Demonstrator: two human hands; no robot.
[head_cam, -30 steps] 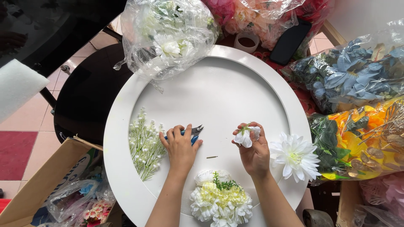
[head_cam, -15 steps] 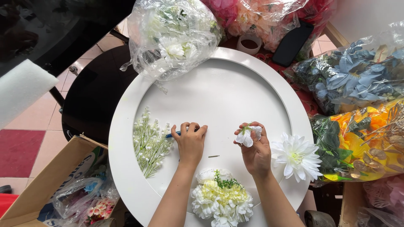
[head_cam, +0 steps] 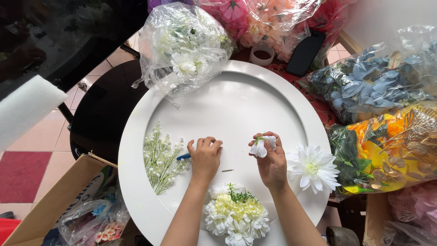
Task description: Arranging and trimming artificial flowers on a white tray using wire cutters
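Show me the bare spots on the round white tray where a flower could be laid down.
The widest bare patch is the upper middle of the round white tray, between the clear bag of white flowers and both hands. A narrow gap lies between the left hand and right hand. Crowded: the green sprigs, the white bouquet, and the white daisy.

Lighting: bright, even, diffuse; daylight-like, source not identifiable. Shadows soft and short, faint under the left hand point(head_cam: 205, 157) and right hand point(head_cam: 271, 161). White round tray point(head_cam: 236, 105) near overexposure, little surface detail. Specular glare on clear plastic bags point(head_cam: 182, 50). Upper left corner dark, reflective. Focus sharp centrally; mild wide-angle stretching at the edges. No motion blur.
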